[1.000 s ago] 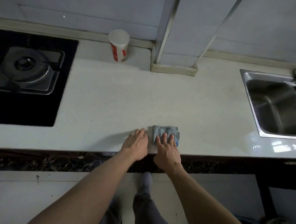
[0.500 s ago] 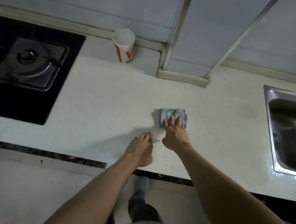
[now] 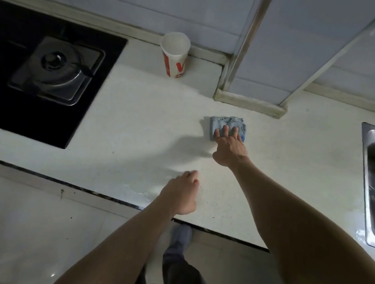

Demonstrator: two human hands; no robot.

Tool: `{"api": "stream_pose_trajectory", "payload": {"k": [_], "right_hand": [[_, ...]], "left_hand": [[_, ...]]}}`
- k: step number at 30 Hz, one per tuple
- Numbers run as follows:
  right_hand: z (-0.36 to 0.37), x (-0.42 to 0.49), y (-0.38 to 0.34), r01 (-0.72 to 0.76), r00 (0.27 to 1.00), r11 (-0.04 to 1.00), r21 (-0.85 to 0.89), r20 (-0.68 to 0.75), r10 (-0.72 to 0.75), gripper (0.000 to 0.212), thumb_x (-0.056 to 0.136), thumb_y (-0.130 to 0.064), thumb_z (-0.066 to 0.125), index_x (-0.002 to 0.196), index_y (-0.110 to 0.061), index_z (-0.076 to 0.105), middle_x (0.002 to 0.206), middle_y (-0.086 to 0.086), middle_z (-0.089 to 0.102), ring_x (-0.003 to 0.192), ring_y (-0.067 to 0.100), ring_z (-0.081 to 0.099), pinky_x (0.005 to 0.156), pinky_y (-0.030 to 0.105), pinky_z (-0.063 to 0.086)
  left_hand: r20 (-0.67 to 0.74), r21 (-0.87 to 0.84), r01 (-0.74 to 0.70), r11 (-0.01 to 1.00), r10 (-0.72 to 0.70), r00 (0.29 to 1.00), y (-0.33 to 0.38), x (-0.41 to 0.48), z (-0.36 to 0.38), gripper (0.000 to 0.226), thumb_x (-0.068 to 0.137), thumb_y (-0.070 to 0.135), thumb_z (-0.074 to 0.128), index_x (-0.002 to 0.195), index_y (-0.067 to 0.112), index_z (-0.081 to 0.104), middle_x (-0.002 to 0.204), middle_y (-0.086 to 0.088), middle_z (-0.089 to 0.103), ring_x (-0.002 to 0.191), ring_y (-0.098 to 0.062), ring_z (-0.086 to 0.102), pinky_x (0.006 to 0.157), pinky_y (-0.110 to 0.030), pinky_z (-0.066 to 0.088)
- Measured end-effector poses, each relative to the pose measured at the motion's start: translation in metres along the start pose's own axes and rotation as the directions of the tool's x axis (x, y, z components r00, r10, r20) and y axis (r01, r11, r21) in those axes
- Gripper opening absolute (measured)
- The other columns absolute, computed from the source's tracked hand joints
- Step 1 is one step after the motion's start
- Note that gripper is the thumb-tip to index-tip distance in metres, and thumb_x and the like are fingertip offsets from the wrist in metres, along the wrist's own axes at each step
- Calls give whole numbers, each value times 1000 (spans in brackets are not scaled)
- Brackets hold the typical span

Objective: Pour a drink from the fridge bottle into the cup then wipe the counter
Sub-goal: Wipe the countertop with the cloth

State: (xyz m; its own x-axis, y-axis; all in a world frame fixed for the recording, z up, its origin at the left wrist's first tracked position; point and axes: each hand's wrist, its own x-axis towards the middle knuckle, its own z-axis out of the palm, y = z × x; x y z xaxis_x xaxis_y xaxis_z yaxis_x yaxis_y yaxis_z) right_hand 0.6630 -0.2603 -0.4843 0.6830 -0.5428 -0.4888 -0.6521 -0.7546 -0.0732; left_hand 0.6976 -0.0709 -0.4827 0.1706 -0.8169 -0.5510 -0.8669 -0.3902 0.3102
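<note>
- The small, folded blue-grey cloth [image 3: 227, 124] lies flat on the pale, speckled stone surface [image 3: 133, 117], roughly mid-depth, with the boxed-in tiled column [image 3: 251, 102] just beyond it at 12 o'clock.
- The right hand [image 3: 229, 149] is the one working. Its fingers [image 3: 225, 130] are straight and spread, pressing down on the cloth's near half; they do not curl round it.
- From the right palm the cloth lies at 12 o'clock. Its long axis runs 9 to 3 o'clock, across the fingers, so a push or pull along the arm would sweep its full width.
- The left hand [image 3: 182, 192] rests near the front edge, at about 7 o'clock from the cloth and well apart from it. Its fingers lie relaxed together and hold nothing.
- The white paper cup with red print [image 3: 174, 56] stands upright against the back wall, at 11 o'clock from the cloth and well apart. Its contents cannot be made out, and no bottle is in view.
- A glossy wet smear [image 3: 139, 191] shows by the front edge, just left of the left hand, at about 7 o'clock from the cloth.
- The task looks to be in its wiping step, and that smear likely needs the cloth drawn back toward 7 o'clock.
- The black glass gas hob [image 3: 57, 68] lies at 9 o'clock, and the steel sink [image 3: 364, 165] at 3 o'clock.
</note>
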Motion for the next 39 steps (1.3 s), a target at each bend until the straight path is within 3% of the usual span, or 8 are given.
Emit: {"api": "stream_pose_trajectory", "payload": {"k": [6,10,13,21,25,30,34,39], "right_hand": [[5,3,-1,33,998,999,-11,-49,-34,80,89,-24,56,156,-17,13,163,11,3,148,43,-6,121,51,13],[17,-22,-2,108,991,994,15,-82,-107,75,93,-13,52,157,-20,14,165,7,-1,149,37,-11,118,46,-1],[35,-55,-3,139,983,989,53,-129,-131,75,89,-3,47,156,-20,17,165,5,1,150,35,-10,119,43,-3],[77,-146,16,-109,990,982,156,-74,122,82,82,6,44,156,-20,17,165,5,3,150,35,-7,122,40,7],[100,-184,20,-265,957,937,226,-58,284,77,83,2,46,153,-17,21,163,8,9,149,40,-2,120,42,16],[129,-223,-13,-384,911,887,255,-56,410,77,87,-6,46,156,-13,12,163,15,5,148,43,-4,123,45,7],[127,-227,-46,-403,904,867,292,-19,427,75,89,-11,44,156,-10,12,163,18,3,147,45,-8,122,46,3],[126,-222,-71,-272,956,929,252,-41,291,81,82,-7,45,156,-11,12,163,18,3,147,44,-9,122,48,2]], "left_hand": [[-41,-28,1,1000,-2,999,3,-6,7,53,86,10,55,137,3,43,153,-8,26,138,-26,35,99,-39,44],[-36,-13,-8,1000,8,999,1,-7,0,58,86,12,56,141,2,39,157,-9,23,141,-27,32,101,-43,43],[-12,26,-24,999,25,1000,-1,-10,-10,61,90,14,54,148,6,35,160,-6,19,145,-24,23,106,-45,40],[-96,48,12,999,-7,995,19,-14,-1,41,91,14,50,130,2,51,145,-12,35,133,-28,37,109,-44,38],[-93,45,-112,993,116,989,37,-22,10,34,89,10,49,121,2,56,137,-11,42,130,-27,40,107,-44,39],[-38,123,-212,969,218,975,36,-41,30,38,89,9,49,126,2,56,143,-11,40,132,-27,38,110,-42,36],[-78,145,-198,969,211,974,24,-50,28,40,88,9,47,127,3,56,143,-10,41,134,-26,36,109,-41,37],[-82,129,-154,980,165,983,14,-50,22,45,91,10,44,135,3,52,146,-9,41,137,-25,35,112,-40,36]]}}
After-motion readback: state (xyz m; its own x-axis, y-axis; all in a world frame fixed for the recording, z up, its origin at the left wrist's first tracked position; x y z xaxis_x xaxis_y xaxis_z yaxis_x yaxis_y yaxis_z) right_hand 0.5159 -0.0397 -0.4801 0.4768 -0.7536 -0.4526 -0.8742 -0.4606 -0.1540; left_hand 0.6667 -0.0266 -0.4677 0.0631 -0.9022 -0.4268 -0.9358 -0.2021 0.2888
